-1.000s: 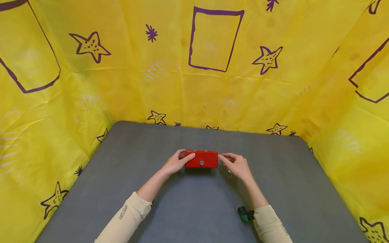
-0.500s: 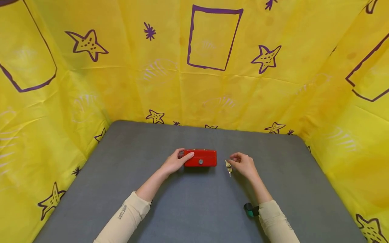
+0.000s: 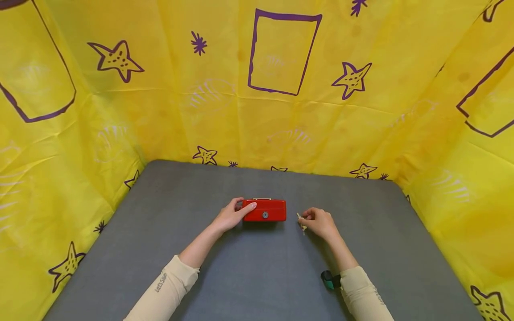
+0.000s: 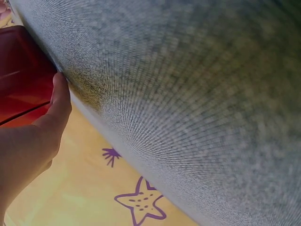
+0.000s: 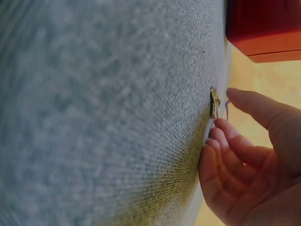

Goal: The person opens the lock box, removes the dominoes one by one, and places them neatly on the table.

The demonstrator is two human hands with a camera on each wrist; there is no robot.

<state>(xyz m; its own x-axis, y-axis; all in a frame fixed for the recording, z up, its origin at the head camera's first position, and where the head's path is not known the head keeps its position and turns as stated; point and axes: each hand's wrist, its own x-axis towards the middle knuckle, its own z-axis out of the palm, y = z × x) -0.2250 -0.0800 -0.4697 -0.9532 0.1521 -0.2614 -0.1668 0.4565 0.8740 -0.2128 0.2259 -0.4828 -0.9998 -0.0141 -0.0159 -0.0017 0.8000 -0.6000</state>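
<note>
A red cash box (image 3: 275,210) with a round lock on its front and a handle on top stands on the grey table. My left hand (image 3: 232,215) grips its left end, thumb across the front and fingers round the back corner. In the left wrist view, that thumb and fingers lie against the red box (image 4: 23,77). To the box's right, a small bunch of brass-coloured keys (image 3: 302,226) lies on the table. My right hand (image 3: 322,224) is right at the keys. In the right wrist view, its thumb and fingertips stand apart beside the keys (image 5: 215,103), which look flat on the cloth.
A grey cloth-covered table (image 3: 249,276) spreads around both hands. Yellow fabric walls (image 3: 225,120) with purple drawings rise along its back and sides. A dark strap with a green-faced device (image 3: 330,281) sits on the right wrist.
My right hand has drawn away from the box's right end, then come down and slightly nearer over the keys. The left hand and the box have stayed put.
</note>
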